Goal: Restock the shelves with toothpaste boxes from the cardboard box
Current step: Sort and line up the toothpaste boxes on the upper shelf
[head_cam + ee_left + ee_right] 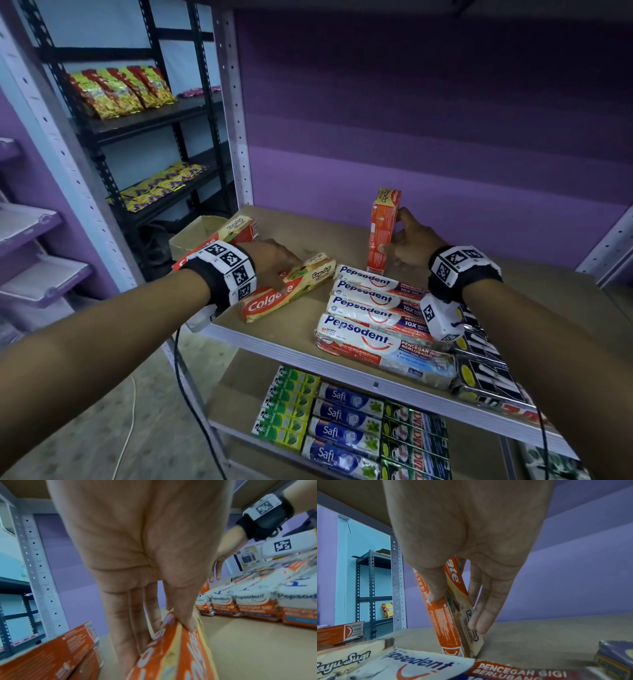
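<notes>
Right hand [409, 245] pinches an upright Colgate box [383, 230] between thumb and fingers, its lower end standing on the wooden shelf [284, 329] just behind the Pepsodent packs [373, 310]. Left hand [274, 260] grips a second Colgate box [291, 287] that lies flat on the same shelf, thumb on its top face and fingers down the far side, as the left wrist view shows. Further Colgate boxes [236, 233] stick out of the cardboard box [191, 236] at the shelf's left end, beyond the left wrist. Pepsodent packs lie side by side in a row, right of the flat box. Lower shelf [233, 404] carries Safi toothpaste boxes [342, 421] between green boxes and dark ones. Snack packets [120, 89] fill a black rack at left.
</notes>
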The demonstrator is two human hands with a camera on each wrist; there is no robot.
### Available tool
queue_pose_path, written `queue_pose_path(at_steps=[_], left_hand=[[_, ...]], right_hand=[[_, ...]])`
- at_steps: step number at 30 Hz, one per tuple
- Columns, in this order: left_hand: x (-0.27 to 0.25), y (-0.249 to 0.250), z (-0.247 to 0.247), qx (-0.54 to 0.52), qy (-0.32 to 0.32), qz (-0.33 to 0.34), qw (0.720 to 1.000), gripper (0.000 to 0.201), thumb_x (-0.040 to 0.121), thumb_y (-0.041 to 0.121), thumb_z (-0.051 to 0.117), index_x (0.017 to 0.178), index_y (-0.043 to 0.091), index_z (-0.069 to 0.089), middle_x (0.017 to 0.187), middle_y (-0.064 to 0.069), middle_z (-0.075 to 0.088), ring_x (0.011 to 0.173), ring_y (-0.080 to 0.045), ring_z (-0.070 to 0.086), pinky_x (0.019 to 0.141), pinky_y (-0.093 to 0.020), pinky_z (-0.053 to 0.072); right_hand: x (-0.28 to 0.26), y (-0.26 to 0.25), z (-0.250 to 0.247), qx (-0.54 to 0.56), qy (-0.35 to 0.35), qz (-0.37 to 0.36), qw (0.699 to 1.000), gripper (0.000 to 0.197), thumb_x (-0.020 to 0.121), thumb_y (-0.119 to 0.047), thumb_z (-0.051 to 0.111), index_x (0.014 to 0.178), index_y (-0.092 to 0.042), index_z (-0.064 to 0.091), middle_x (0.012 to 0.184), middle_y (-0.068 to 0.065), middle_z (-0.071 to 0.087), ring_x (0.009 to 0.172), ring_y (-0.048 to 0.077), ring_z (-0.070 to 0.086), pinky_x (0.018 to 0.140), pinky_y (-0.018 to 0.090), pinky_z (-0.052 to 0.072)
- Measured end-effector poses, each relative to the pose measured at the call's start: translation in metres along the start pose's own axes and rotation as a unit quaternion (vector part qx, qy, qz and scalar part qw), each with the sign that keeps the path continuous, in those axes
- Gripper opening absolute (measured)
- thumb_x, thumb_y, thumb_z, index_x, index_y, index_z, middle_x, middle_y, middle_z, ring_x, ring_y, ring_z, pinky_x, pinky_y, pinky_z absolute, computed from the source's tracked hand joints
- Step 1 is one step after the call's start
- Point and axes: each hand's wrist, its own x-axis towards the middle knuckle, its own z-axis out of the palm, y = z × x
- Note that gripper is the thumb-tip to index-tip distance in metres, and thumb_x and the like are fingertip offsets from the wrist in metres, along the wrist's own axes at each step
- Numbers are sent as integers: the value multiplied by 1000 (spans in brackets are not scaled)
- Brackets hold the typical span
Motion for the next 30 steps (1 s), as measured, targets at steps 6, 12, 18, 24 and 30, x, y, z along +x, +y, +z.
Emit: queue_pose_path(at_steps=[6, 12, 18, 24, 30], left_hand=[[8, -21, 6, 6, 24, -47, 999, 44, 98, 26, 53, 142, 33, 49, 133, 3, 58, 118, -20, 57, 97, -26, 43], [20, -36, 20, 34, 41, -116, 992, 40, 93, 51, 42, 133, 45, 43, 131, 3, 57, 111, -25, 61, 96, -38, 50], [48, -25, 19, -26, 13, -105, 994, 78, 65, 42, 84, 134, 31, 49, 113, 3, 50, 105, -22, 58, 83, -33, 51], [53, -27, 27, -50, -1, -113, 992, 92, 53, 31, 86, 130, 45, 38, 113, 15, 53, 89, -18, 63, 47, -25, 53], [57, -21, 26, -127, -22, -108, 986, 79, 66, 10, 81, 132, 39, 48, 113, 9, 58, 87, -17, 66, 64, -26, 57]], right_hand=[[0, 2, 1, 3, 3, -1, 1000, 61, 85, -29, 75, 127, -37, 32, 106, -1, 69, 72, 17, 74, 68, 41, 63], [0, 2, 2, 8, 5, 2, 1000, 60, 85, -28, 74, 126, -38, 32, 102, -1, 70, 69, 16, 73, 65, 39, 63], [-1, 1, 0, 8, 1, -2, 1000, 60, 87, -27, 72, 130, -34, 31, 101, 1, 71, 69, 18, 74, 66, 40, 63], [-2, 0, 1, 6, 4, -5, 1000, 59, 86, -28, 73, 129, -33, 32, 103, 2, 72, 69, 20, 74, 68, 43, 63], [-1, 3, 2, 3, 10, -4, 1000, 58, 85, -29, 73, 127, -35, 33, 106, 0, 71, 68, 17, 74, 67, 41, 63]])
